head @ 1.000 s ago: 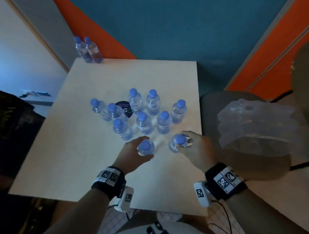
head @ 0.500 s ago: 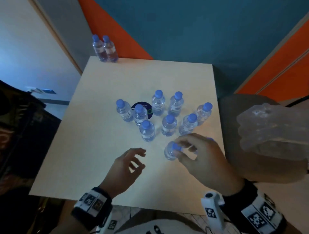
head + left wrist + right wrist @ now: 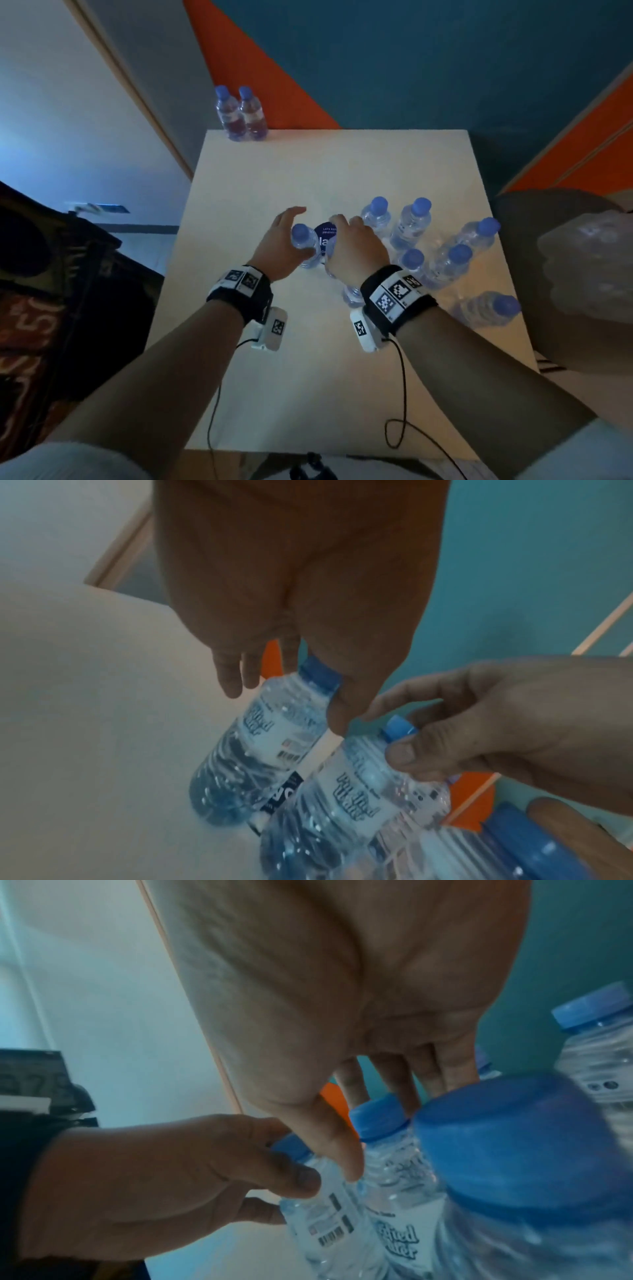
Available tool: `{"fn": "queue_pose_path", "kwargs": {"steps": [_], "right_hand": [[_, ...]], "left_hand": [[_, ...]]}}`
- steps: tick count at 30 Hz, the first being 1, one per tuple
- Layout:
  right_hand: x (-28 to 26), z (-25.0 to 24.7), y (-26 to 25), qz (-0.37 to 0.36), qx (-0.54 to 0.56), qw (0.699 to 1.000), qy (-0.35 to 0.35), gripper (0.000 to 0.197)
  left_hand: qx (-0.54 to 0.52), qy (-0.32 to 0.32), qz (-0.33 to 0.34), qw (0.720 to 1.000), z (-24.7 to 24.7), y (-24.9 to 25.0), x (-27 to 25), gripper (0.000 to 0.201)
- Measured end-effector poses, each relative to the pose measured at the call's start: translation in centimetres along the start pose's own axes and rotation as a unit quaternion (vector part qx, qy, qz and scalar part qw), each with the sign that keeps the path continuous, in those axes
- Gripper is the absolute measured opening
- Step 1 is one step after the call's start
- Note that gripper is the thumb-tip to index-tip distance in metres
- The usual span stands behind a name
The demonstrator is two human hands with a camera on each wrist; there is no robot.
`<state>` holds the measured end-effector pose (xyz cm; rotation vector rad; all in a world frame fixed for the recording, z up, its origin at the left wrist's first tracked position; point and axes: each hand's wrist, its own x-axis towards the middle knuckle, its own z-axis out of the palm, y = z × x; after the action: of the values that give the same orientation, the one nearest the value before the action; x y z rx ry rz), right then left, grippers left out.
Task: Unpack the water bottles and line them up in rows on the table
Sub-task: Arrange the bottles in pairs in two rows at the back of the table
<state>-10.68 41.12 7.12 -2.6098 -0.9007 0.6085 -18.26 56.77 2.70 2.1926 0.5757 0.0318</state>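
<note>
Two hands are each closing on a bottle at the left edge of the cluster.
Left hand [image 3: 279,245] is gripping the left bottle [image 3: 304,245] high by the neck, right hand [image 3: 356,248] is pinching its neighbour [image 3: 356,802] just under the cap; lifting both straight up and keeping them apart should be sparing the bottles standing close behind. Clear, ribbed, blue-capped and white-labelled, they are standing on the table [image 3: 329,168] over a dark round sticker [image 3: 325,230].

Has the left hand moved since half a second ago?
Yes. The left hand went forward from the table's near part to the dark round sticker, and now holds a bottle beside it.
</note>
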Motion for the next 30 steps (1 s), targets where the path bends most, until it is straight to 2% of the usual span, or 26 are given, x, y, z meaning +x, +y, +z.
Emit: {"fn": "queue_pose_path", "kwargs": {"steps": [2, 4, 8, 12, 15, 18, 22, 26, 30], "right_hand": [[0.8, 0.4, -0.6, 0.009, -0.036, 0.999, 0.001, 0.029], [1.3, 0.5, -0.9, 0.021, -0.038, 0.999, 0.009, 0.021], [1.9, 1.1, -2.0, 0.036, 0.008, 0.998, 0.045, 0.021], [3.5, 2.5, -5.1, 0.003, 0.044, 0.995, 0.085, 0.033], [6.1, 3.1, -8.2, -0.043, 0.101, 0.989, 0.101, 0.039], [10.3, 3.3, -10.9, -0.075, 0.132, 0.981, 0.121, 0.038], [17.3, 2.9, -13.3, -0.082, 0.126, 0.981, 0.119, 0.033], [23.0, 2.4, -14.8, -0.085, 0.093, 0.987, 0.097, 0.038], [27.0, 2.2, -15.4, -0.083, 0.079, 0.988, 0.107, 0.042]], "left_hand": [[-0.004, -0.025, 0.009, 1.0, 0.3, -0.8, 0.6, 0.059], [-0.031, -0.017, 0.007, 0.999, 0.2, -1.5, 0.5, 0.045], [-0.124, 0.037, -0.007, 0.992, -1.2, -3.7, -0.3, 0.041], [-0.204, 0.137, -0.031, 0.969, -4.7, -6.7, -1.5, 0.044], [-0.21, 0.22, -0.033, 0.952, -7.9, -8.5, -0.9, 0.05], [-0.18, 0.265, -0.021, 0.947, -10.9, -10.4, 2.3, 0.05], [-0.136, 0.234, -0.045, 0.962, -14.1, -11.9, 8.5, 0.048], [-0.078, 0.192, -0.058, 0.977, -15.8, -13.0, 14.5, 0.043], [-0.03, 0.204, -0.049, 0.977, -16.7, -13.6, 19.2, 0.042]]}}
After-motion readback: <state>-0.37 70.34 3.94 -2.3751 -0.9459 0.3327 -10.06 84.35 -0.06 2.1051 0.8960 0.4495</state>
